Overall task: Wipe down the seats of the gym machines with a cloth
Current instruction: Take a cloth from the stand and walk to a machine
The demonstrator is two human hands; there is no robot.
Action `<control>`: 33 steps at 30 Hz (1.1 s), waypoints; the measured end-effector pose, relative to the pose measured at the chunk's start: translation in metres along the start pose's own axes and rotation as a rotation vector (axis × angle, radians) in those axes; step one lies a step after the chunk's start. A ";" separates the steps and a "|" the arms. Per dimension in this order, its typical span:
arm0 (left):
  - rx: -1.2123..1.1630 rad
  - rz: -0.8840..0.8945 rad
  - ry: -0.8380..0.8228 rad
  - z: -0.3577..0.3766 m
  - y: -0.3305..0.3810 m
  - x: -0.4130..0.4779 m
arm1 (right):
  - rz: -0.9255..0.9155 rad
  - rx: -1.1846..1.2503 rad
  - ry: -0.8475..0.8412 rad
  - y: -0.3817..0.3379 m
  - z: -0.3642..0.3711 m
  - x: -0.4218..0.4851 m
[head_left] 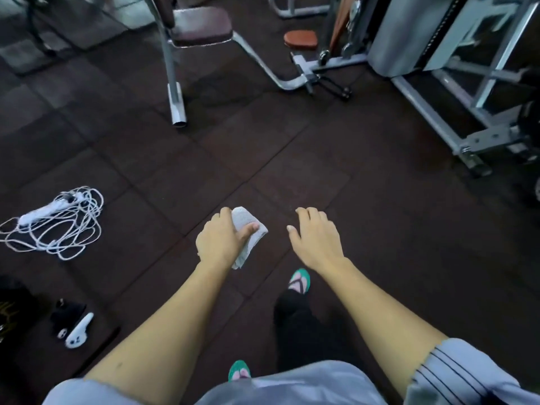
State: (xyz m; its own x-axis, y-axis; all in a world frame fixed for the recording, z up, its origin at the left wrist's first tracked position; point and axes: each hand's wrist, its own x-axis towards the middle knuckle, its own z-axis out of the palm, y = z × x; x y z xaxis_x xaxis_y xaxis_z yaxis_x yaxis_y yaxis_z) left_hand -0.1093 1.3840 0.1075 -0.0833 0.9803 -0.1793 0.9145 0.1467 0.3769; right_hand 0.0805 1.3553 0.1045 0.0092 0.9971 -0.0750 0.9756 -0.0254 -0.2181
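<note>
Dark rubber floor tiles [380,229] fill nearly the whole frame. In the upper right stands a big grey weight machine [423,39], with its steel base rails slanting down towards the right edge. At the top centre is a second machine on a pale tube frame [175,92], and it carries a dark red padded seat [201,23] partly cut off by the top edge. Two bare forearms reach up from the bottom of the frame to its middle.

The left hand [219,241] holds a white cloth [248,229]: the fingers curl over the bunched top, the thumb lies across the front, and a loose end hangs below the palm. The right hand [315,241] is just beside it at the same height, with fingers loosely bent and nothing in it.

A tangle of white cable [58,226] lies on the floor at the left edge, well apart from both hands. A small orange pad [300,39] sits right of the seat, near the weight machine. A green sandal [299,280] shows below the right wrist.

The seat lies straight up the frame from the cloth and a little to the left, well apart from it, with bare floor between. Its long side seems to run across the frame, so strokes from side to side would likely cover it best. The hand with the cloth is on the seat's side and is the nearer one. The person probably has to walk closer before any wiping can start; no seat is being touched yet.
</note>
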 end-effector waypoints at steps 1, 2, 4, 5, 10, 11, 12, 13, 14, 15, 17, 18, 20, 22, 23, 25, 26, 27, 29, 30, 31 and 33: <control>0.004 0.003 0.000 0.002 0.008 0.024 | 0.001 -0.008 -0.004 0.006 0.000 0.024; 0.007 0.007 0.003 0.004 0.018 0.049 | 0.001 -0.016 -0.009 0.011 0.000 0.048; 0.005 0.012 0.015 0.006 0.037 0.102 | -0.003 -0.024 -0.015 0.023 -0.003 0.102; 0.001 0.005 0.018 0.006 0.047 0.129 | -0.013 -0.026 -0.019 0.029 -0.007 0.130; -0.009 -0.057 0.039 -0.012 0.101 0.251 | -0.074 -0.055 -0.037 0.053 -0.043 0.269; -0.018 -0.071 0.047 -0.016 0.110 0.274 | -0.093 -0.072 -0.037 0.056 -0.049 0.297; -0.026 -0.085 0.055 -0.021 0.118 0.296 | -0.103 -0.076 -0.037 0.057 -0.055 0.325; -0.030 -0.099 0.059 -0.025 0.125 0.317 | -0.111 -0.076 -0.039 0.058 -0.060 0.351; -0.033 -0.108 0.062 -0.029 0.130 0.339 | -0.121 -0.075 -0.042 0.058 -0.063 0.377; -0.030 -0.112 0.066 -0.032 0.134 0.361 | -0.132 -0.077 -0.045 0.057 -0.065 0.401; -0.028 -0.116 0.080 -0.038 0.139 0.408 | -0.149 -0.082 -0.050 0.053 -0.066 0.451; -0.034 -0.120 0.088 -0.042 0.141 0.433 | -0.160 -0.085 -0.049 0.051 -0.065 0.477; -0.033 -0.124 0.109 -0.047 0.142 0.486 | -0.170 -0.084 -0.033 0.045 -0.062 0.529; -0.029 -0.120 0.120 -0.055 0.142 0.541 | -0.164 -0.063 -0.016 0.037 -0.059 0.584; -0.043 -0.118 0.123 -0.060 0.142 0.570 | -0.169 -0.060 -0.007 0.032 -0.058 0.611; -0.061 -0.113 0.120 -0.073 0.141 0.629 | -0.164 -0.066 0.001 0.020 -0.059 0.667; -0.051 -0.115 0.117 -0.081 0.140 0.657 | -0.157 -0.061 -0.004 0.013 -0.061 0.694; -0.034 -0.117 0.111 -0.090 0.139 0.682 | -0.157 -0.056 -0.010 0.006 -0.063 0.720; -0.015 -0.096 0.117 -0.105 0.138 0.734 | -0.165 -0.056 0.005 -0.008 -0.068 0.772; -0.009 -0.089 0.119 -0.112 0.139 0.760 | -0.159 -0.052 0.017 -0.014 -0.071 0.798; -0.001 -0.089 0.125 -0.120 0.139 0.786 | -0.147 -0.038 0.022 -0.020 -0.073 0.823; 0.008 -0.094 0.130 -0.131 0.138 0.833 | -0.134 -0.013 0.017 -0.030 -0.077 0.870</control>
State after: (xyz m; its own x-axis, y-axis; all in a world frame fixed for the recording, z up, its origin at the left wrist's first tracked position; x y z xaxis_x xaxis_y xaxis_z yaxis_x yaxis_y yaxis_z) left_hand -0.1044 2.2378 0.1288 -0.2188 0.9713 -0.0937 0.9035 0.2379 0.3564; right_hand 0.0757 2.2292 0.1207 -0.1176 0.9926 -0.0297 0.9711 0.1087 -0.2125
